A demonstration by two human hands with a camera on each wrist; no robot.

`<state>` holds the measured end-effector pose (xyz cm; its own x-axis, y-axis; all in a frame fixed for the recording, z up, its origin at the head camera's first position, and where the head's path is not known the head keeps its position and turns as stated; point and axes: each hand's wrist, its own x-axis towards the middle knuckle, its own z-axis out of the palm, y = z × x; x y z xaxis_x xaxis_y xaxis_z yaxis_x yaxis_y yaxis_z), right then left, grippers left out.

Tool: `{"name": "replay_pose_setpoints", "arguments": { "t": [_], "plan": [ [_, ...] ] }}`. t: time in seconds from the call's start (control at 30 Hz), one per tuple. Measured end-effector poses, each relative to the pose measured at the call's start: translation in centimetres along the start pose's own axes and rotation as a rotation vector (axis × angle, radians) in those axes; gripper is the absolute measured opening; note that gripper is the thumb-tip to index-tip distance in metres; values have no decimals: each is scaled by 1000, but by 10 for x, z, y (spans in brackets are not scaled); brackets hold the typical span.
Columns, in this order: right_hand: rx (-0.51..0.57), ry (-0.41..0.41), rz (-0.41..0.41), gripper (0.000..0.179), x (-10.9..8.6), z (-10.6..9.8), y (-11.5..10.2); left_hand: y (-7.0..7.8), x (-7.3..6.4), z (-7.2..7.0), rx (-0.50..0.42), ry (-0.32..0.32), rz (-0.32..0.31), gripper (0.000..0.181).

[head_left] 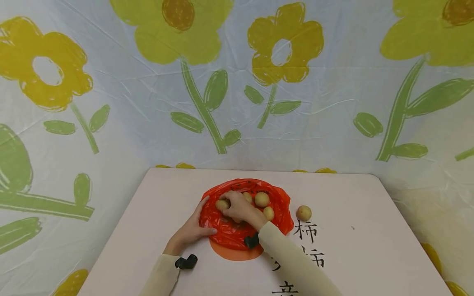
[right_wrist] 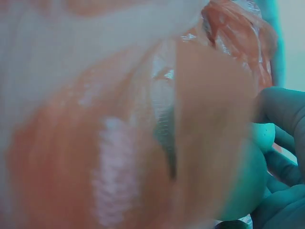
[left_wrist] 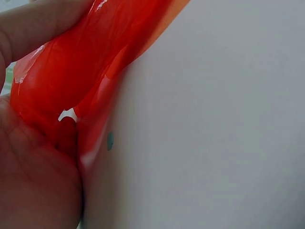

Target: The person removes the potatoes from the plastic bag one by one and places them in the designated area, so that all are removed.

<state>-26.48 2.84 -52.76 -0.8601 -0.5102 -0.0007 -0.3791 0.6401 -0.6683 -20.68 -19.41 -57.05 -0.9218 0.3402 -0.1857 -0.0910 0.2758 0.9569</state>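
A red plastic bag (head_left: 222, 240) lies spread wide on the table, with several small round tan potatoes inside, among them one potato (head_left: 262, 199) toward its right side. My right hand (head_left: 238, 205) reaches into the bag and grips a potato (head_left: 221, 204) at the left between fingers and thumb. The right wrist view is blurred and tinted, with the fingers (right_wrist: 286, 167) curled against a round potato (right_wrist: 245, 186). My left hand (head_left: 190, 230) holds the bag's left side, thumb along the front and fingers round the edge. Bag plastic (left_wrist: 62, 71) bulges between thumb and palm in the left wrist view.
One loose potato (head_left: 303, 213) sits on the table to the right of the bag. The pale tabletop (head_left: 352, 255) bears black printed characters and an orange round print (head_left: 237, 253) under the bag. A flower-patterned cloth (head_left: 314, 135) hangs behind and at the sides.
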Motion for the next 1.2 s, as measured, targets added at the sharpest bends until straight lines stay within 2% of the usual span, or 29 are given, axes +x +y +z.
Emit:
{"name": "replay_pose_setpoints", "arguments": {
  "t": [0.33,0.53,0.67,0.9,1.2],
  "plan": [
    [34,65,26,45,-4,-6,2,2,-2,1,0,4,11,114],
    [109,97,-12,45,-9,-9,6,0,-2,0,-5,3,7,114],
    [174,125,-23,44,-17,-14,5,1,-1,1,-9,5,8,115],
    [262,167,12,45,-34,-27,3,0,0,1,-11,12,-10,116],
    [314,278,9,44,-51,-44,-2,3,0,1,-21,14,-4,117]
  ]
}}
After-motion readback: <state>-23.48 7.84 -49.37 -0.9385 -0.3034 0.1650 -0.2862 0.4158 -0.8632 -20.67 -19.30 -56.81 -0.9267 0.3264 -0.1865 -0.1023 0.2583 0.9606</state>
